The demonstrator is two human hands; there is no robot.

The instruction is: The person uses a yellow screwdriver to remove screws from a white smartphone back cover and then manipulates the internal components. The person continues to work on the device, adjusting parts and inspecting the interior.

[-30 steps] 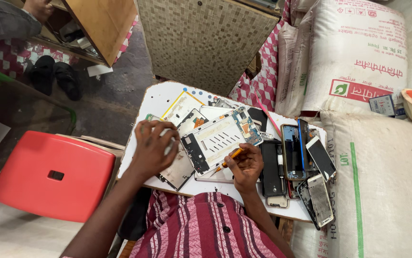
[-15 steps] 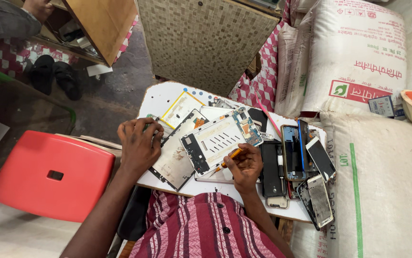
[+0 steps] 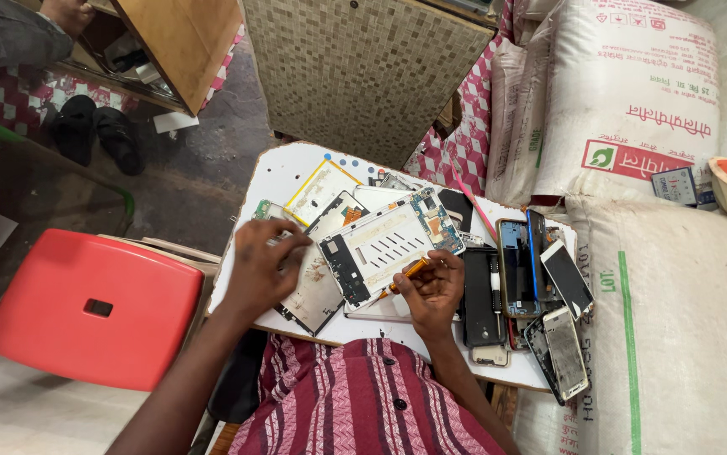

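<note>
Head | right hand (image 3: 433, 288) pinching orange screwdriver (image 3: 405, 271) | left hand (image 3: 260, 270) curled on flat tablet frame (image 3: 388, 244)

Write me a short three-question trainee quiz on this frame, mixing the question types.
1. True or false: the right hand holds an orange-handled screwdriver against the opened white tablet frame with exposed circuit board.
2. Multiple choice: the red plastic stool stands on which side of the white work board? A) the person's left B) the person's right C) on top of it
3. Fill in: the left hand rests on a flat tablet panel lying ____ the white frame.

Key: 1 true; 2 A; 3 beside, partly under it.
</note>
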